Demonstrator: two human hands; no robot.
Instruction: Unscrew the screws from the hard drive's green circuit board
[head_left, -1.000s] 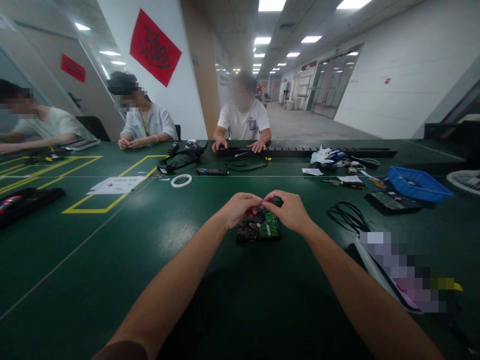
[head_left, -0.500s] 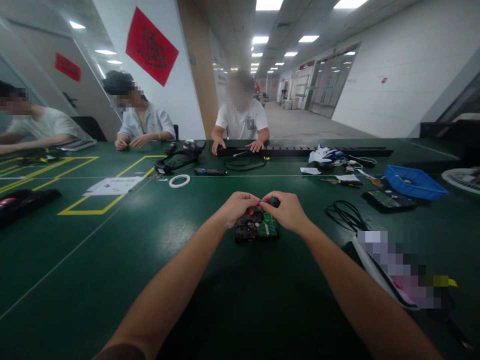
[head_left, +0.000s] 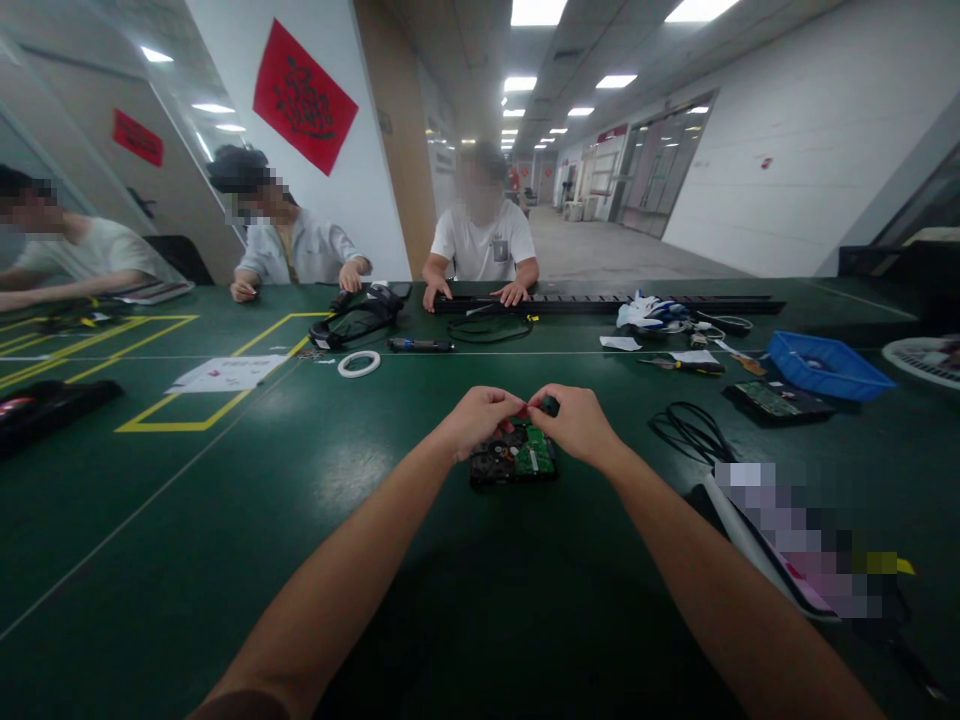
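Note:
My left hand (head_left: 484,420) and my right hand (head_left: 571,420) meet fingertip to fingertip above a hard drive (head_left: 504,464). The drive lies flat on the green table, its dark metal body on the left and its green circuit board (head_left: 534,452) on the right. Both hands are closed in a pinch; whatever sits between the fingertips is too small to make out. A small dark green round thing (head_left: 551,405) shows within the curl of my right hand. My fingers hide the drive's far edge.
On the right lie a coiled black cable (head_left: 686,428), another hard drive (head_left: 776,400), a blue tray (head_left: 829,365) and a yellow-black screwdriver (head_left: 694,367). A white tape ring (head_left: 359,364) and a dark pen-shaped tool (head_left: 420,345) lie ahead. A person (head_left: 484,240) sits opposite, hands on long black rails (head_left: 585,303).
My fingertips have shifted very slightly over the drive, still together. At the far left, a co-worker's hand has moved out toward the black strapped gear on the table.

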